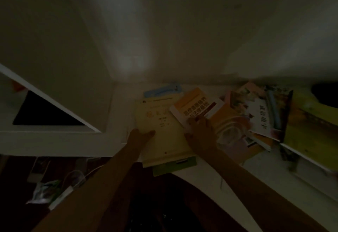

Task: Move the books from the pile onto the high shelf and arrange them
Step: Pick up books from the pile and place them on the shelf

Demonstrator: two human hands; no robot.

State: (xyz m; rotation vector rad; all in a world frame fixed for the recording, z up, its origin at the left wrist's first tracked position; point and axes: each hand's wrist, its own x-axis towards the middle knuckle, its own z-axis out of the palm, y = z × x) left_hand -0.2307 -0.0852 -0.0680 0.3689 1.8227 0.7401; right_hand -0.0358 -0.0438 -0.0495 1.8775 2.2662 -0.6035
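Observation:
The scene is dim. A pale yellow book (pixel 161 125) lies on top of a small stack on the white surface (pixel 210 178), with a green book (pixel 173 168) under it and a blue one (pixel 161 90) behind. My left hand (pixel 140 136) grips the yellow book's left edge, thumb on its cover. My right hand (pixel 200 131) holds the near corner of an orange and white book (pixel 195 105) that lies tilted across the stack. More books (pixel 256 110) are piled loosely to the right.
A large yellow-green book (pixel 307 127) lies at the far right. A white frame with a dark panel (pixel 47 110) slants in at the left. Below the surface's edge, on the dark floor, are white cables and a power strip (pixel 62 195). White walls meet in a corner behind.

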